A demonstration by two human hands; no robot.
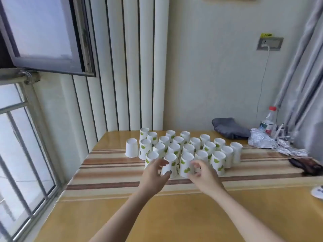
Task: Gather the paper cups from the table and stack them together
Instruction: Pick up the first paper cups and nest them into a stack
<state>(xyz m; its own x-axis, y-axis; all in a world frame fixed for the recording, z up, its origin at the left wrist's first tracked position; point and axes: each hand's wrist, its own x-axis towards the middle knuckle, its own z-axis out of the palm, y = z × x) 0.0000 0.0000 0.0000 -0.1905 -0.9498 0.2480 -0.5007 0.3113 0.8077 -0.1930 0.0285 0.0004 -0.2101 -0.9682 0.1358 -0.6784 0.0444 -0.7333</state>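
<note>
Paper cups [183, 149], inverted, crowd the table's [157, 215] far middle. I see my left hand [153, 173] gripping one near cup [168, 165]; right hand [203, 173] fingers open beside its neighbour [186, 165]. Gathering just starting; next: lift, nest.

There is just 1 view, from a camera worn on the person's head. It looks forward and down across the table [183, 215], from the near edge toward the far wall [218, 67]. The near part of the table fills the bottom, and both bare arms come in from there (the lens is wide, so straight lines bend at the sides). The window [26, 119] sits on the left and a curtain [304, 84] on the right. No second view shares this scene.
</note>
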